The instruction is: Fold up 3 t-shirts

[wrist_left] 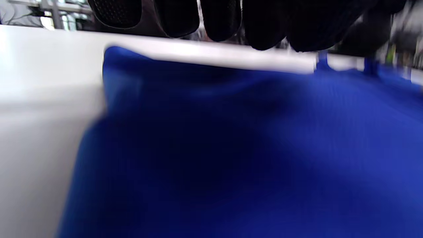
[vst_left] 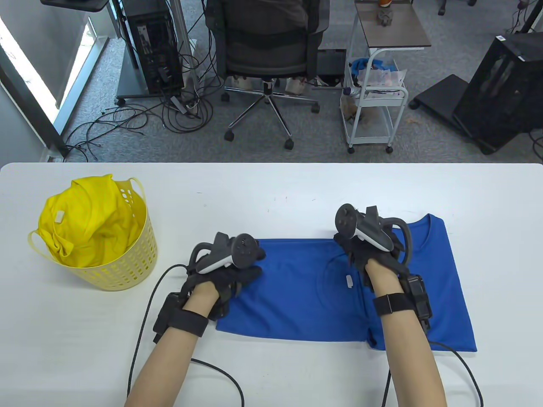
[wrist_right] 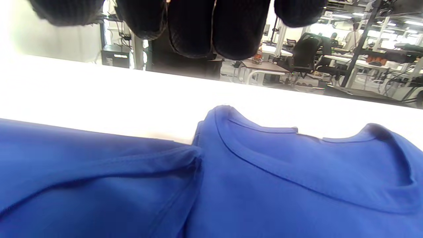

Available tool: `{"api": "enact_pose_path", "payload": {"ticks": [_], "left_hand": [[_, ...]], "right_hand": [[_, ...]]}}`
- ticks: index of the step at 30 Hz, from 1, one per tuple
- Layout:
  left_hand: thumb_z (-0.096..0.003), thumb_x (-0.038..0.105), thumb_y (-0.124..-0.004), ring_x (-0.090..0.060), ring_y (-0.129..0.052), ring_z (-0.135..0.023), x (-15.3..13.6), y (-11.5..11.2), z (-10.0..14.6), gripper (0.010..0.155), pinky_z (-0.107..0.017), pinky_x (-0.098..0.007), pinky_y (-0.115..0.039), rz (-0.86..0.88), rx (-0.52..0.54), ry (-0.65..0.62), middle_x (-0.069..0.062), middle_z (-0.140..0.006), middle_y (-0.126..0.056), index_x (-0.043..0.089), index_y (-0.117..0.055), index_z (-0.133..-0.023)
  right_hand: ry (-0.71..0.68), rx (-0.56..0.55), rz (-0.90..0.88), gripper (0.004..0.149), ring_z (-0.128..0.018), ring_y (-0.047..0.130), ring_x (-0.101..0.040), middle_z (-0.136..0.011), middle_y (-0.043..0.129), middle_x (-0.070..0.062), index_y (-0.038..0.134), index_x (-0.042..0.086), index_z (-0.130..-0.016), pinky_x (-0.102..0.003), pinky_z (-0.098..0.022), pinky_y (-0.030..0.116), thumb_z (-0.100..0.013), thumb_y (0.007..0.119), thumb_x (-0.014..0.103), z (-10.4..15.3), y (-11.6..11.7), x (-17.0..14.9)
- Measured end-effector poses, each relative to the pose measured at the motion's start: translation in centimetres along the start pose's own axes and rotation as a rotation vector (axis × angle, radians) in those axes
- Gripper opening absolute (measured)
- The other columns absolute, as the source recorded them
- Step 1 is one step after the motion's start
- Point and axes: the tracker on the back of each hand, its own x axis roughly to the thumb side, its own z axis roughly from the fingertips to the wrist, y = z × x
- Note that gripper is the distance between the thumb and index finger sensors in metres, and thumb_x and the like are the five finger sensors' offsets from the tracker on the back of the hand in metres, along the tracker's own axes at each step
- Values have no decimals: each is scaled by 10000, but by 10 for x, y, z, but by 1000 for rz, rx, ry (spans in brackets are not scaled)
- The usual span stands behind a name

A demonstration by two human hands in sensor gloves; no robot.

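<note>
Blue shirt (vst_left: 322, 292) lies on the tabletop (vst_left: 271, 186), lower centre, long axis left to right, collar rightward. Left hand (vst_left: 225, 271) rests at its left end, right hand (vst_left: 373, 250) mid-shirt; neither grip is discernible.

Grey carpet (vst_left: 106, 68), black office chair (vst_left: 265, 46), white cart (vst_left: 375, 101), perhaps a window (vst_left: 25, 63) at left.

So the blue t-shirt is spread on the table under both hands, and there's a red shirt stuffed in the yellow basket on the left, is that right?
Not quite: the shirt in the yellow basket is yellow, not red, as the table view shows. The rest holds: the blue t-shirt lies on the table under the left hand and the right hand, with the basket on the left.
</note>
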Motion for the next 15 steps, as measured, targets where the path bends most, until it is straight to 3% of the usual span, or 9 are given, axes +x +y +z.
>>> {"api": "enact_pose_path", "payload": {"ticks": [3,6,9,12,15], "left_hand": [[-415,600,-538,-222,-493,-1085,1,-24,5,625,-780,-525,-577,-232,-54,42,108,-1140,-439,500,-362,-1006],[-416,601,-576,-205,-483,-1076,-16,-29,19,616,-761,-532,-589,-68,-48,110,103,-1132,-453,502,-413,-1002],[-418,605,-586,-219,-501,-1069,-26,-30,37,615,-747,-524,-612,-63,-101,250,92,-1130,-470,496,-431,-1004],[-418,623,-584,-250,-601,-1015,-29,-31,57,621,-720,-492,-651,-96,-142,349,56,-1100,-542,473,-456,-1008],[-410,637,-595,-246,-791,-836,-20,-29,74,609,-644,-466,-723,-65,-126,356,14,-959,-734,422,-600,-980]], "right_hand": [[-24,18,-80,585,-862,761,-365,-974,726,-49,641,292,-954,-620,-670,555,-409,727,486,19,2,3],[-68,12,-116,585,-858,767,-368,-974,730,-52,644,288,-956,-621,-666,559,-413,727,488,39,6,12],[-113,30,-122,572,-854,773,-369,-974,734,-56,666,282,-944,-622,-663,564,-414,727,490,54,11,24],[-168,53,-131,543,-854,775,-372,-975,735,-59,700,278,-914,-629,-663,563,-415,728,491,70,17,42],[-227,67,-122,552,-857,774,-375,-978,732,-63,695,277,-919,-633,-662,566,-414,729,496,84,24,63]]}}
